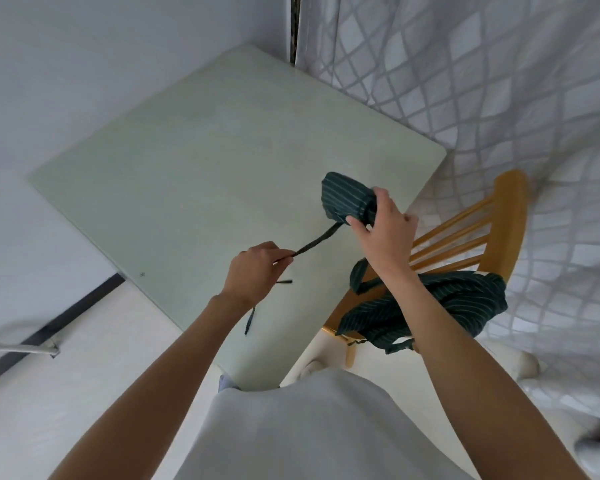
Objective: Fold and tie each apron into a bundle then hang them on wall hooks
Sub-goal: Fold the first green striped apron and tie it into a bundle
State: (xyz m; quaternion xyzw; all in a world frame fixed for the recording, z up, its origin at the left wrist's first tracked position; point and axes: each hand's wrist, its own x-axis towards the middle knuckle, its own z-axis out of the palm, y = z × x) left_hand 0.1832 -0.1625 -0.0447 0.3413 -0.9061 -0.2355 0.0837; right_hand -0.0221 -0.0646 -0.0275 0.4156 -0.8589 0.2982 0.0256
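Note:
A dark green striped apron rolled into a bundle (346,199) is held just above the pale green table (194,174), near its right edge. My right hand (383,225) grips the bundle's near end with curled fingers. A dark strap (317,241) runs taut from the bundle down-left to my left hand (257,268), which pinches it; the strap's loose end hangs below that hand. A second dark green striped apron (440,308) lies crumpled on the seat of a wooden chair, partly hidden by my right forearm.
The wooden chair (499,223) stands at the table's right side, against a white curtain (499,81) with a diamond pattern. White walls close in on the left and behind the table. No wall hooks are in view.

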